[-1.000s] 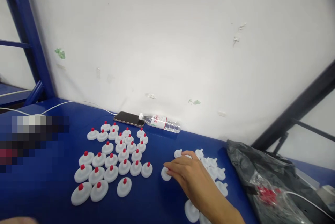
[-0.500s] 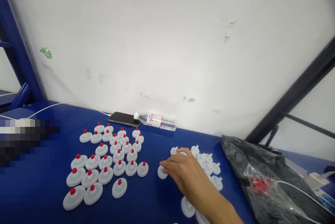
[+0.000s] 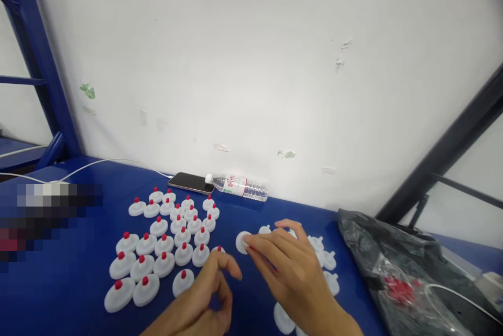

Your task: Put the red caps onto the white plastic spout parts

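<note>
My right hand pinches a white round cap between thumb and fingertips, its flat face turned toward me. A small speck of red shows beneath those fingers; what it belongs to is hidden. My left hand is in from the bottom edge, fingers bent and apart, nothing visible in them. It partly covers one of the white caps with red tips, which stand grouped on the left of the blue table. White caps with bare spouts lie around and behind my right hand.
A phone with a white cable lies near the wall beside a clear water bottle on its side. On the right, a black plastic bag spreads out, with a clear bag of red pieces on it.
My left hand has come into view from below. My right hand has lifted the white cap and tilted it. The view has shifted slightly.
</note>
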Demonstrator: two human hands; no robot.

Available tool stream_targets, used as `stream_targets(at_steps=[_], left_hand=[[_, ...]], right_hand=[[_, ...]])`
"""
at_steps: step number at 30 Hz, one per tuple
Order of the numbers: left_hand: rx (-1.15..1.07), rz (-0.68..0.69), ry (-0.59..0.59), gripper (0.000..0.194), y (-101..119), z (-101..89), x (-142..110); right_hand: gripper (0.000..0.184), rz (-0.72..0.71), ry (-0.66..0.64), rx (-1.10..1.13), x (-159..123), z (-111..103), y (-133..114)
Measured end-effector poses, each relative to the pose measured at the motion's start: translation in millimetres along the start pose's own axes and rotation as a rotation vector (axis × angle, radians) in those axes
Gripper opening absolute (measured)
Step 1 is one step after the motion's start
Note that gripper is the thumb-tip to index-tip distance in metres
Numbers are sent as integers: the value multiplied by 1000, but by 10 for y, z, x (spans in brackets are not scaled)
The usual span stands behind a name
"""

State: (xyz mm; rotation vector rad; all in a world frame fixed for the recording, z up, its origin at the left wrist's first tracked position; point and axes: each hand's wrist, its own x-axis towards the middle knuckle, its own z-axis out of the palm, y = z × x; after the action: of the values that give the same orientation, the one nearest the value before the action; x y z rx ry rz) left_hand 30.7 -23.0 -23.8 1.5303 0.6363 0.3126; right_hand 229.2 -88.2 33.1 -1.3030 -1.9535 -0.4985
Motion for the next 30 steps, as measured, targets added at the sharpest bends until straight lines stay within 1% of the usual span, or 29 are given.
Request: stream_targets(at_steps=[1, 3, 5, 7, 8, 9, 10, 12, 14, 16, 19, 22, 24, 27, 30], left_hand=[[-15, -36, -23, 32, -53, -5, 48], [-53, -93, -39, 51, -172, 2, 111], [-122, -107, -7, 71, -241, 19, 133], [-224, -116, 3, 81, -212, 30, 139], [-275, -121, -7, 82, -161, 31, 143], [-311, -117, -20, 80, -94, 28, 149], [-338, -93, -42, 75, -19, 23, 157], [-358, -13, -94, 64, 116, 13, 177], [-344, 52, -104, 57, 188, 10, 194], [-315, 83, -70, 53, 182, 15, 202], [-299, 104, -16, 49, 94, 34, 199], [-318, 96, 15, 60, 36, 58, 189], [-324, 110, -1, 62, 43, 70, 186], [-326, 190, -41, 51, 79, 73, 186], [-326, 218, -22, 41, 76, 63, 189]], right_hand=[[25, -11, 13, -4, 6, -12, -10], [25, -22, 28, 0, 13, -32, -22], [23, -28, 18, 17, 12, -40, -28], [25, -53, -11, 34, 5, -33, -32], [27, -70, -26, 40, 0, -25, -33], [28, -86, -38, 45, -5, -15, -33], [29, -102, -49, 46, -10, -4, -33], [28, -127, -61, 41, -14, 17, -31], [27, -147, -78, 35, -13, 31, -33], [25, -162, -95, 40, -8, 40, -47], [21, -186, -108, 67, -6, 49, -86], [22, -197, -117, 95, -10, 56, -119], [20, -198, -110, 113, -11, 65, -126], [17, -227, -95, 116, -8, 89, -122], [19, -241, -88, 116, 2, 111, -122]])
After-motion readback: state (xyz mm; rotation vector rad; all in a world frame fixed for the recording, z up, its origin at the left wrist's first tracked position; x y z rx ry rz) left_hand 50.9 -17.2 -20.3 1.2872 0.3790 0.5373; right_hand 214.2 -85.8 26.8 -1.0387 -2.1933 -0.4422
